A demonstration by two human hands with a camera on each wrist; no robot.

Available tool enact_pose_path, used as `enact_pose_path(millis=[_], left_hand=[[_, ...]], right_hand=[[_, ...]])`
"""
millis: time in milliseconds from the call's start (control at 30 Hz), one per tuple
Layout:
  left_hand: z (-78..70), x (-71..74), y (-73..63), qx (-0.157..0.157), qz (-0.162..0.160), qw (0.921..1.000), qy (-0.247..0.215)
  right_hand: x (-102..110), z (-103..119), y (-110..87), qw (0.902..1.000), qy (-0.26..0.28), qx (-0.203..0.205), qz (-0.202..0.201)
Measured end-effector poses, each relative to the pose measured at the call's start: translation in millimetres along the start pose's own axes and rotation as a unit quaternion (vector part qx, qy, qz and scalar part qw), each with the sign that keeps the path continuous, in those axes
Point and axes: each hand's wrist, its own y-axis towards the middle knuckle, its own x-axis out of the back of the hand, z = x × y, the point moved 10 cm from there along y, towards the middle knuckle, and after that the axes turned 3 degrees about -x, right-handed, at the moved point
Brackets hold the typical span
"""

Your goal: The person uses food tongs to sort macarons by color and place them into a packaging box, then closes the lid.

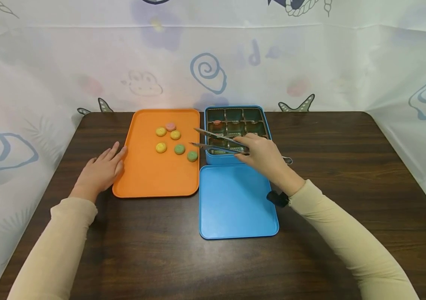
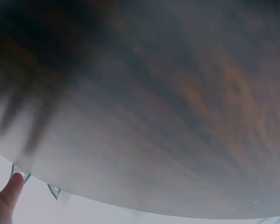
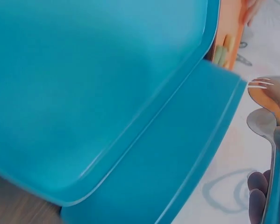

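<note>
My right hand point(image 1: 261, 156) grips metal tongs point(image 1: 220, 135) over the left part of a blue compartment box point(image 1: 235, 160). The tongs' tips are apart, with nothing between them, at the orange tray's right edge. In the right wrist view one tip is a fork point(image 3: 261, 95), the other a spoon point(image 3: 261, 123). My left hand point(image 1: 100, 173) rests with extended fingers on the left edge of the orange tray point(image 1: 156, 181). On the tray lie three yellow macaron-like rounds point(image 1: 161, 147), two green rounds point(image 1: 179, 149) and a pink round point(image 1: 170, 126). A reddish round point(image 1: 217, 122) sits in the box's middle-left compartment.
A flat blue lid point(image 1: 239, 204) lies on the table in front of the box. The dark wooden table point(image 1: 145, 250) extends on both sides. A patterned white cloth point(image 1: 250, 83) hangs behind. The left wrist view is mostly blurred.
</note>
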Motion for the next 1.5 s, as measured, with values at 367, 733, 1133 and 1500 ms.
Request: enact_pose_path(millis=[367, 733, 1133, 1500], left_hand=[[-7.3, 3.5, 0.1, -0.017, -0.009, 0.9997, 0.018], [-9.9, 2.7, 1.9, -0.02, -0.017, 0.9995, 0.018], [-12.4, 2.3, 0.5, -0.02, -0.014, 0.9996, 0.015], [-11.4, 2.5, 0.5, -0.018, -0.012, 0.9996, 0.019]], right_hand=[[-28, 25, 9.4, 0.9985, -0.016, 0.009, 0.052], [-51, 42, 8.9, 0.9953, -0.059, 0.027, 0.073], [-60, 50, 6.7, 0.9923, -0.094, 0.03, 0.074], [-61, 54, 3.9, 0.994, -0.088, 0.036, 0.054]])
